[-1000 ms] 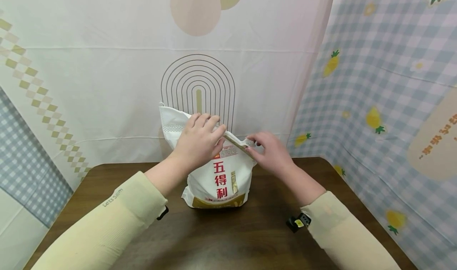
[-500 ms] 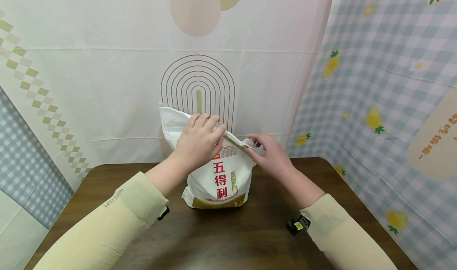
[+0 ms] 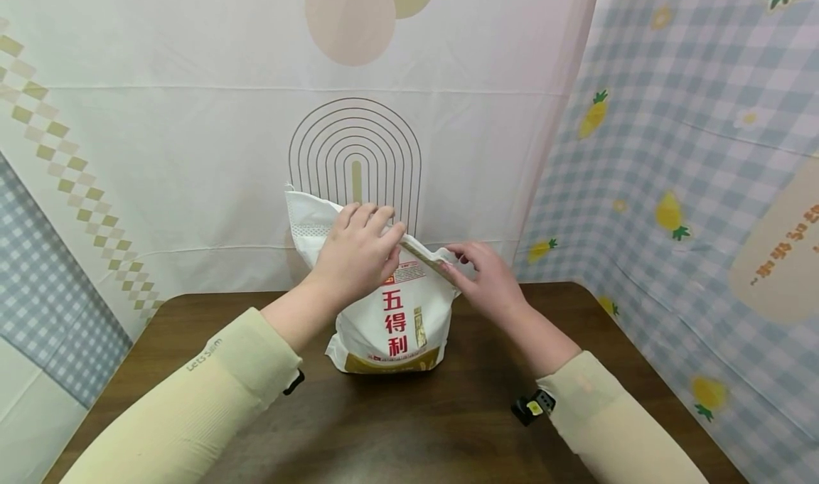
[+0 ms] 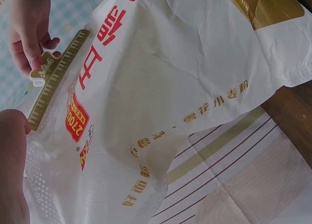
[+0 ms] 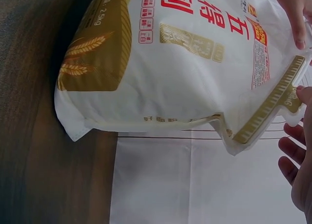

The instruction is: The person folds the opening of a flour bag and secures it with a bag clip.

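A white flour bag [image 3: 409,324] with red lettering and a gold base stands upright on the table, its top slanting down to the right. My left hand [image 3: 361,253] grips the bag's top, fingers over the edge and thumb in front. Along the top edge, right of that hand, sits a gold-and-white bag clip [image 5: 273,100] with a striped bar. My right hand [image 3: 489,278] pinches the clip's handle between thumb and fingers. In the left wrist view the clip [image 4: 61,70] lies between both hands. The bag's back is hidden.
The dark wooden table [image 3: 409,434] runs under the bag and forearms. Close behind it hangs a white patterned cloth [image 3: 192,150]. A blue checked cloth [image 3: 640,185] with pineapples hangs at the right.
My right hand has shifted very slightly to the right and down while staying at the clip. The left hand and the bag look unmoved.
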Demonstrator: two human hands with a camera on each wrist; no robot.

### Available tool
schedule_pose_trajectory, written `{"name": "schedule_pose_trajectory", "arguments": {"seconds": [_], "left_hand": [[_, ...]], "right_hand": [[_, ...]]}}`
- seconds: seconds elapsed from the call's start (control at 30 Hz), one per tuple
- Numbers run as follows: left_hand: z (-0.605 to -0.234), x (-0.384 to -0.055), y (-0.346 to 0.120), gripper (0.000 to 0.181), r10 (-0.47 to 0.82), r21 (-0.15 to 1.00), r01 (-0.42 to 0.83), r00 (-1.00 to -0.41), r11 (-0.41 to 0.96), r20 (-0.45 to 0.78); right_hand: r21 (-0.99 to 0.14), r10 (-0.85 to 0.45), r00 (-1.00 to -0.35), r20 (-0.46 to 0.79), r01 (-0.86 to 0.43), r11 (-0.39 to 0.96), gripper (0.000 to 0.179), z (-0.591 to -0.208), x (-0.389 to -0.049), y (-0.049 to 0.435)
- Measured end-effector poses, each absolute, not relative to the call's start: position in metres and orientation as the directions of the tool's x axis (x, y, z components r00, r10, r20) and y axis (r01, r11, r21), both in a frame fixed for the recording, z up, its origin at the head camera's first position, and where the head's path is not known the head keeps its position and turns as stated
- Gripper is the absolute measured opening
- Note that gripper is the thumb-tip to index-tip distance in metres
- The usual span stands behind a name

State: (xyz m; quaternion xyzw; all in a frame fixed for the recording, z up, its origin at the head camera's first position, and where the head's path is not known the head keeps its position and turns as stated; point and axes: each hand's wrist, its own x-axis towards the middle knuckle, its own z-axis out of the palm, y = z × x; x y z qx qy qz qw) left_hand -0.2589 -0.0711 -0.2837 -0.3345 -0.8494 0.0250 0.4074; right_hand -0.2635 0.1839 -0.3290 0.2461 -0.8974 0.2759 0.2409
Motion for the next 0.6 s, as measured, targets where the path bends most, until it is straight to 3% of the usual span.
{"name": "schedule_pose_trajectory", "arguments": {"seconds": [0.3, 0.6], "left_hand": [[-0.284, -0.257, -0.073, 0.036, 0.579, -0.316, 0.537, -0.44, 0.782, 0.686], [-0.283, -0.257, -0.076, 0.039, 0.566, -0.316, 0.525, -0.427, 0.79, 0.705]], "right_hand": [[-0.467, -0.264, -0.791, 0.552, -0.556, 0.687, 0.048, -0.337, -0.262, 0.186], [-0.51, -0.237, -0.789, 0.567, -0.562, 0.651, 0.05, -0.351, -0.259, 0.192]]}}
